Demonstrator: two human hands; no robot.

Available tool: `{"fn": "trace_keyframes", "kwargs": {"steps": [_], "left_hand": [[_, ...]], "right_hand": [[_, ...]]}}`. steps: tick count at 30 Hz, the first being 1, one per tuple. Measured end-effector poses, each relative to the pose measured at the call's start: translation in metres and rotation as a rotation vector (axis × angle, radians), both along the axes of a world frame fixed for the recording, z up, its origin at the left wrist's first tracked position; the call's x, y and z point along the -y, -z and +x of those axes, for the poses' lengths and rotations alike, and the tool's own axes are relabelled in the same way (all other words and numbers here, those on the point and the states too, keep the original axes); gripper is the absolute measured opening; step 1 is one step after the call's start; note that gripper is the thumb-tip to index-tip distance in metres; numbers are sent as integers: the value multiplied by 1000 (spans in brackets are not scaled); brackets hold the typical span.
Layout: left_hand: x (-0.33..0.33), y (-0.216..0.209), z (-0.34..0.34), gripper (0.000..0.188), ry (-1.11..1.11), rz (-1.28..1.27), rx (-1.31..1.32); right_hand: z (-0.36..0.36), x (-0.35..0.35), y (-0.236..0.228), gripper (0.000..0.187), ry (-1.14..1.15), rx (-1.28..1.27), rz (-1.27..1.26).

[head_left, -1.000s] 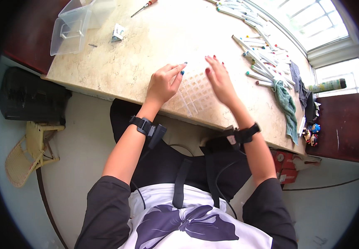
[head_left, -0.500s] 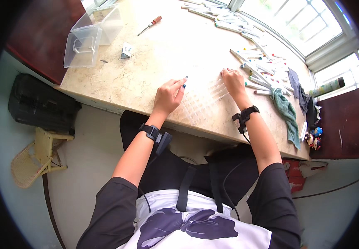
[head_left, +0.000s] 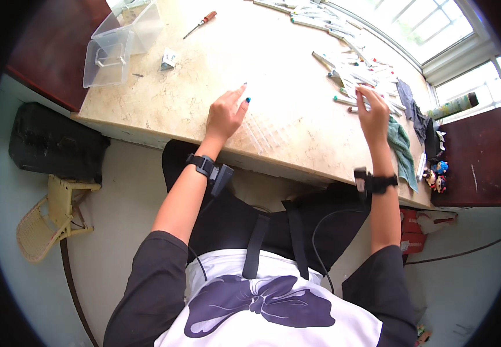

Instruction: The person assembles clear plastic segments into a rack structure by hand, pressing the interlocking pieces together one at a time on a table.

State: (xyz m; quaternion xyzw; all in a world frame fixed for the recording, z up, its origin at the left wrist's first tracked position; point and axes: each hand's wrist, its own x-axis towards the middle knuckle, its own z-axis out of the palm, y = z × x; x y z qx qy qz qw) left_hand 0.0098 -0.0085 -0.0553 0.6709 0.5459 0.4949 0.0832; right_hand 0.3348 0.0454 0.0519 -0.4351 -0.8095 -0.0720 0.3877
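My left hand [head_left: 225,115] rests over the table's near part, thumb and index finger apart. Right beside it lies a clear plastic rack with a grid of slots [head_left: 266,134], washed out by glare. Out to the right, my right hand [head_left: 373,113] reaches over the near end of a heap of markers [head_left: 372,75], its fingers bent and thumb a little apart from them. No held thing shows in either hand. White-barrelled markers with coloured ends [head_left: 346,100] lie just left of the right fingertips.
At the far left stand clear plastic boxes [head_left: 107,61]. A red-handled screwdriver [head_left: 201,24] and a small printed carton [head_left: 168,59] lie nearby. Green cloth [head_left: 399,144], grey cloth [head_left: 412,107] and small figurines [head_left: 437,176] sit at the right. Windows border the far right.
My right hand has left the clear rack and moved right to the markers. The left hand stays near the rack, and the whole view has shifted slightly.
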Motion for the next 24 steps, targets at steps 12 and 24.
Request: {"fn": "trace_keyframes", "kwargs": {"steps": [12,24], "left_hand": [[152,-64,6,35,522,-264,127],[242,-40,-21,26,178,-392,1017]], "right_hand": [[-18,140,-23,11,-391,-2,-681],[-95,51,-5,14,-487,-191,-846]]}}
